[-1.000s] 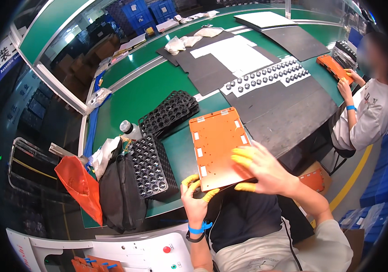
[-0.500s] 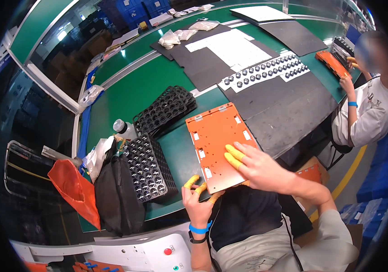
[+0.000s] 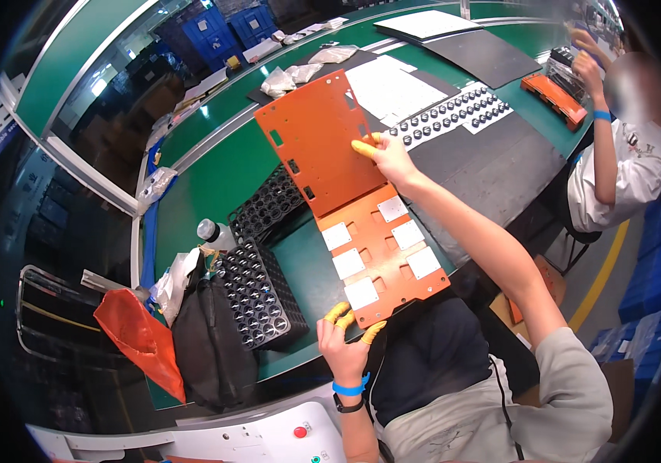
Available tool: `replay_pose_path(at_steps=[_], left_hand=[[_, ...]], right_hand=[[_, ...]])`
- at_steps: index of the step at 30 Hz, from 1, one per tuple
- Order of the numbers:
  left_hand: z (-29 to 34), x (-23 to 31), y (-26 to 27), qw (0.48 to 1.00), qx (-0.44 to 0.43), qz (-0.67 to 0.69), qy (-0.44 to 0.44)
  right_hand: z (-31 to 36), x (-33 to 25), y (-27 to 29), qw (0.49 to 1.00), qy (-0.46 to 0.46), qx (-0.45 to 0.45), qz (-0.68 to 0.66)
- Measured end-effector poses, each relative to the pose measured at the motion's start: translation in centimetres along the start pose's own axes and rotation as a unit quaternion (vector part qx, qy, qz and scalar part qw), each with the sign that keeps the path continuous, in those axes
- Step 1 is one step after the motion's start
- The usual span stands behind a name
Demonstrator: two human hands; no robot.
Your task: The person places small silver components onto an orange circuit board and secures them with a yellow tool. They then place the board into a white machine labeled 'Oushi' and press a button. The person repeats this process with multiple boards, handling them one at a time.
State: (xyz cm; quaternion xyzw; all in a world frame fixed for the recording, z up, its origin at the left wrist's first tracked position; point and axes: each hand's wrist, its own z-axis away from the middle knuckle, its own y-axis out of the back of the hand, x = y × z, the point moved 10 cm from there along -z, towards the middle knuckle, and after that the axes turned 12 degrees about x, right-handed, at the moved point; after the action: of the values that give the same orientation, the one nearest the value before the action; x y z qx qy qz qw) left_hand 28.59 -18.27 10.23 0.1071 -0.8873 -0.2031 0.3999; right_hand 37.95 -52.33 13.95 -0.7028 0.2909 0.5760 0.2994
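Note:
An orange hinged fixture lies in front of me with its flat lid raised away from its base. Several white square pads sit in two columns on the base, and the lid has cut-out slots along its left side. My right hand, yellow covers on its fingers, grips the lid's right edge. At the base's near left corner, my left hand has its covered fingers bent around the edge. Left of the fixture stands a black cell tray filled with round parts.
Black cell trays lie behind the lid, near a clear bottle. A black bag and an orange bag hang at the table's left end. Round black parts stand in rows on white sheets. A co-worker sits at right.
The fixture was closed flat; its lid has swung up and away from me. My right hand went from lying on top to holding the lid's edge, farther off. The co-worker's hands rose off their orange fixture.

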Motion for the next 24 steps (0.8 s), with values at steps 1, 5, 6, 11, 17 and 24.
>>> replay_pose_path(at_steps=[1, 5, 6, 11, 17, 24], left_hand=[[-0.1, 0.2, -0.2, 1.0, -0.001, 0.005, -0.004], [0.0, -0.1, 0.1, 1.0, -0.002, 0.004, 0.003], [0.0, -0.2, 0.1, 1.0, -0.002, 0.007, 0.005], [-0.1, 0.1, 0.0, 1.0, -0.008, 0.005, -0.003], [0.0, 0.0, 0.3, 1.0, -0.008, 0.003, -0.002], [-0.1, 0.1, 0.3, 1.0, -0.002, 0.006, -0.009]], right_hand=[[-0.7, 2.0, 0.1, 0.997, -0.021, 0.014, -0.067], [-2.5, 6.7, 0.5, 0.989, -0.031, 0.021, 0.142], [-2.3, 7.1, 0.8, 0.99, -0.051, 0.014, 0.128], [-2.7, 7.8, 1.6, 0.99, -0.061, -0.011, 0.123], [-2.4, 8.2, 1.1, 0.993, -0.065, -0.024, 0.091], [-2.8, 7.1, 1.7, 0.995, 0.013, -0.028, 0.096]])
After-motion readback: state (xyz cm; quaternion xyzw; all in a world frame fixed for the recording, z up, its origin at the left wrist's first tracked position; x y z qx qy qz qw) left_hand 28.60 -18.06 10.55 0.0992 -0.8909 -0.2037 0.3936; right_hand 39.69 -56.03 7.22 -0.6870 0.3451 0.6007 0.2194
